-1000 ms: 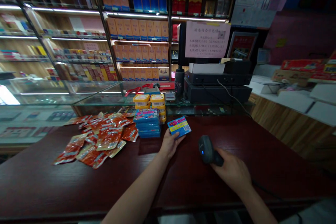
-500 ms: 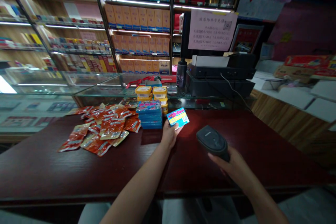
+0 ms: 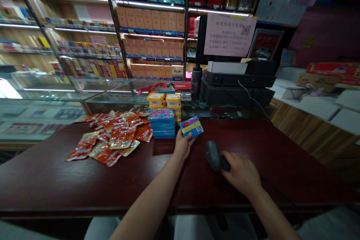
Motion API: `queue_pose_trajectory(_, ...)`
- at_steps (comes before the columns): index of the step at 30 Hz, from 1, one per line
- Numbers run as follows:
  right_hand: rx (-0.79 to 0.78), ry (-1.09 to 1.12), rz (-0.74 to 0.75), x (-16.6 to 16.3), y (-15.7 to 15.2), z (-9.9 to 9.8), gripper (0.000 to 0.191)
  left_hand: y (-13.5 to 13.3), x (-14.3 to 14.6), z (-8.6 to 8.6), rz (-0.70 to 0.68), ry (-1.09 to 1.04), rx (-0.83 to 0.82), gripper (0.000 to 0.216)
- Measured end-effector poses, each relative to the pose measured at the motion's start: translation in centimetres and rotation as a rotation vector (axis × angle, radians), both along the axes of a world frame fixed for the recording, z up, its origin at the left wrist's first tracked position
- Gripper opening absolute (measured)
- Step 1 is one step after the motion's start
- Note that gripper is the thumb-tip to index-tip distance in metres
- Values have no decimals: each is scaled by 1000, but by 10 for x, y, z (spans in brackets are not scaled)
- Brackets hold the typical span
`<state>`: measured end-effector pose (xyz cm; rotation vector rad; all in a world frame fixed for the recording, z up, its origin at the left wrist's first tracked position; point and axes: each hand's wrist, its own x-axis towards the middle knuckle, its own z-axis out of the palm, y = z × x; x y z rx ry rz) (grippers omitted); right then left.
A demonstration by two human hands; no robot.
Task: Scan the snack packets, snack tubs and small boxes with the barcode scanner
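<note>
My left hand (image 3: 184,145) is closed on a small blue box (image 3: 191,126) with pink lettering, a yellow band and a barcode at its lower right. It holds the box tilted above the dark red table, just right of a stack of similar blue boxes (image 3: 161,123). My right hand (image 3: 242,172) grips the handle of a black barcode scanner (image 3: 213,155), whose head is turned onto its side over the tabletop. Yellow-lidded tubs (image 3: 156,99) are stacked behind the blue boxes. To the left lies a loose pile of shiny orange packets (image 3: 122,137).
A glass counter (image 3: 109,92) runs behind the table (image 3: 84,187). At the back right stand a dark bottle (image 3: 196,80), a black cash drawer (image 3: 236,95) and a monitor with a pink paper sign (image 3: 229,34). Shelves of boxed goods (image 3: 156,22) line the wall.
My right hand has rotated the scanner onto its side and shifted slightly left. The bright light on the blue box is gone. My left hand keeps its hold almost unmoved.
</note>
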<state>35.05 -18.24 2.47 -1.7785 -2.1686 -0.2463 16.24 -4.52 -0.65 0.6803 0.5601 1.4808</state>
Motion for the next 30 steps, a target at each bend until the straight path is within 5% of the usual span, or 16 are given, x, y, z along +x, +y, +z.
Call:
queue_pose_trajectory(8,78,-45,43,5,6,-27,39,-7,1,8,-42,50,59,53)
queue_pose_trajectory(14,111,-34,58,10,6,-37,41,-11,4,53,66,175,244,47)
queue_pose_trajectory(19,130,1,68,12,7,-43,42,-8,-48,117,761,870,596,31)
queue_pose_trajectory(22,106,31,77,11,8,-42,40,-8,-91,142,1022,1348,767,23)
queue_pose_trajectory(26,78,64,90,10,7,-39,38,-5,-124,146,968,1839,982,24)
queue_pose_trajectory(30,91,72,85,10,6,-39,40,1,-130,128,779,1980,1044,26)
